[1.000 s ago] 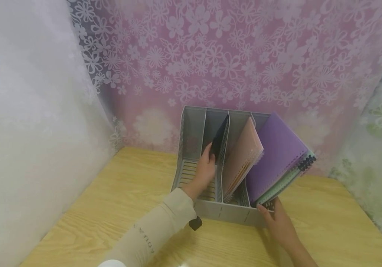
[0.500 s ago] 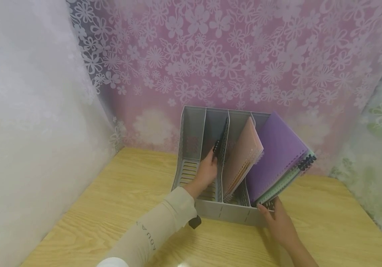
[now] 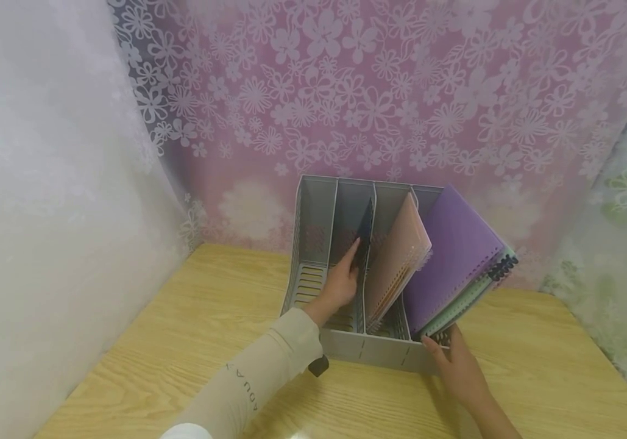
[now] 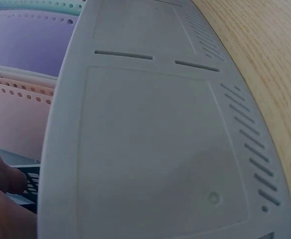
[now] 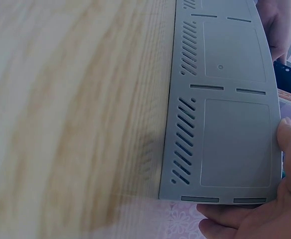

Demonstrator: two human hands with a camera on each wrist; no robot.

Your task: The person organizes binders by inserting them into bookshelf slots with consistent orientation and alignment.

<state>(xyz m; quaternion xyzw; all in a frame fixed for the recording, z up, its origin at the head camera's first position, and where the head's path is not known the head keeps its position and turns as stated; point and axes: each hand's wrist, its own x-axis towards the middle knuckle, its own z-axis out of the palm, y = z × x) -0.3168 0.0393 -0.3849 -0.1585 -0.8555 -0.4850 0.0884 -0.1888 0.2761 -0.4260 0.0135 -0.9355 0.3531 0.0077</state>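
Observation:
A grey desk file holder (image 3: 381, 350) with upright compartments stands on the table. My left hand (image 3: 339, 280) reaches into its second compartment from the left. There it pinches a dark ring-bound notebook (image 3: 365, 231), which leans on the mesh divider; in the right wrist view the black-ringed edge of this notebook (image 5: 290, 77) shows by the fingers. My right hand (image 3: 460, 369) grips the holder's front right corner, thumb over the rim and fingers around the end. Pink notebooks (image 3: 401, 259) fill the third compartment. A purple notebook (image 3: 453, 256) and a mint-green one (image 3: 464, 308) lean in the rightmost.
The wood-grain table (image 3: 225, 305) extends to both sides of the holder and in front of it. A pink curtain (image 3: 269, 110) with white flowers hangs close behind. Pale fabric (image 3: 61, 183) covers the left side, and flowered fabric (image 3: 626, 231) the right.
The dark notebook has sunk slightly and turned against the divider, and its rings no longer show above my left hand. That hand shifted slightly right. My right hand and the holder stayed put.

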